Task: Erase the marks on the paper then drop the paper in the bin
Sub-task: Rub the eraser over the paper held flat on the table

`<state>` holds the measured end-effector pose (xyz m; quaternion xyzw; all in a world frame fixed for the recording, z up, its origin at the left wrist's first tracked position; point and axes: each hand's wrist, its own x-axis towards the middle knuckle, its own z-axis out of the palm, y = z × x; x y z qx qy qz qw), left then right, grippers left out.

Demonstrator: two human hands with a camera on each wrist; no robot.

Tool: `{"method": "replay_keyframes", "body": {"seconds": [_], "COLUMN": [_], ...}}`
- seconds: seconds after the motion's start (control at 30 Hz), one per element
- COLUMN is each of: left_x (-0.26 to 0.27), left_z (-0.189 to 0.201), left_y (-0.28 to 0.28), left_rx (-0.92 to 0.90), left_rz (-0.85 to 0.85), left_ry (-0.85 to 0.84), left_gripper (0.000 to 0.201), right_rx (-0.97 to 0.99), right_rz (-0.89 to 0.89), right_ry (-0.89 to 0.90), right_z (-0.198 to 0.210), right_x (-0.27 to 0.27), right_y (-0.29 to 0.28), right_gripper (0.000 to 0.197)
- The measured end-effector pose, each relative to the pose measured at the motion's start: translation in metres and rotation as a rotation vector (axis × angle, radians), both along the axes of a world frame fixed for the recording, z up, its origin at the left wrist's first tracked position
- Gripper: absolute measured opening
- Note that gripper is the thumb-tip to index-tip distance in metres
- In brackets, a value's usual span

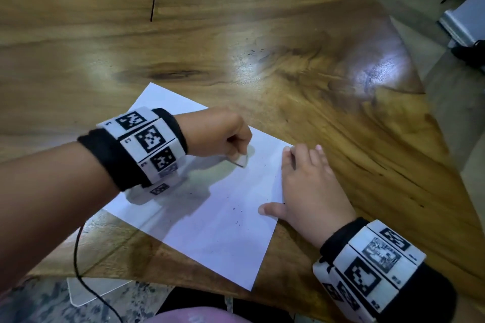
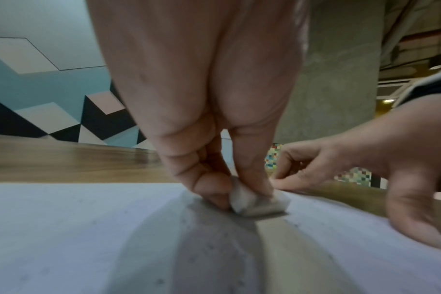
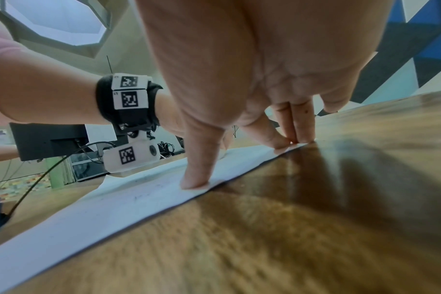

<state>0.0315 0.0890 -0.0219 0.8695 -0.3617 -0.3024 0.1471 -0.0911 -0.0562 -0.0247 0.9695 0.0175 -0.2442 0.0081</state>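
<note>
A white sheet of paper [image 1: 210, 217] lies slanted on the wooden table [image 1: 288, 73], with small dark specks and faint marks on it. My left hand [image 1: 223, 139] pinches a white eraser [image 1: 241, 160] and holds it down on the paper's far part. In the left wrist view the eraser [image 2: 257, 202] sits between thumb and fingers, touching the paper [image 2: 88, 228]. My right hand [image 1: 309, 186] lies flat with straight fingers on the paper's right edge. Its fingertips [image 3: 194, 183] press the paper [image 3: 113, 208] in the right wrist view.
The table's near edge runs close under the paper, with speckled floor [image 1: 39, 301] and a clear plastic sheet [image 1: 91, 291] below. A black cable [image 1: 78, 257] hangs from my left wrist. White furniture [image 1: 467, 18] stands off the table's far right. No bin shows.
</note>
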Motion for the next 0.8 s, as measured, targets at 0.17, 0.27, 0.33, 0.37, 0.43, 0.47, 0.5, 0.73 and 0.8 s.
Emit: {"method": "replay_keyframes", "body": {"seconds": [0.17,0.27,0.33,0.37,0.43,0.47,0.5,0.73,0.8], "left_x": [0.005,0.001,-0.002,-0.003,-0.003,-0.004,-0.005,-0.032,-0.043], "left_z": [-0.004,-0.003,0.003,0.005,0.006,0.005,0.003,-0.012,-0.012], "left_y": [-0.019,-0.003,0.008,0.008,-0.005,-0.016,-0.027,-0.016,0.003], "left_rx": [-0.125,-0.054,0.052,0.072,0.000,-0.050,-0.085,-0.147,-0.099], "left_rz": [0.078,0.026,-0.045,-0.063,-0.044,-0.021,0.002,-0.086,-0.182], "left_ry": [-0.126,-0.043,0.026,0.039,0.002,-0.039,-0.075,-0.045,0.013], "left_gripper": [0.009,0.008,0.010,0.010,0.005,0.004,0.008,0.009,0.008], "right_rx": [0.008,0.015,0.023,0.026,0.027,0.028,0.030,0.065,0.054], "right_rz": [-0.008,-0.011,-0.014,-0.014,-0.010,-0.008,-0.008,-0.015,-0.005], "right_ry": [0.002,0.004,0.004,0.004,0.002,-0.001,-0.003,0.003,0.016], "right_z": [0.000,0.001,0.001,0.001,0.001,0.001,0.001,0.000,0.000], "right_x": [0.001,0.001,0.000,0.000,0.000,0.000,0.000,-0.002,-0.002], "right_y": [0.000,0.000,0.000,-0.001,-0.001,-0.001,-0.001,-0.004,-0.004], "right_gripper": [0.112,0.112,0.112,0.111,0.111,0.111,0.112,0.122,0.128]}}
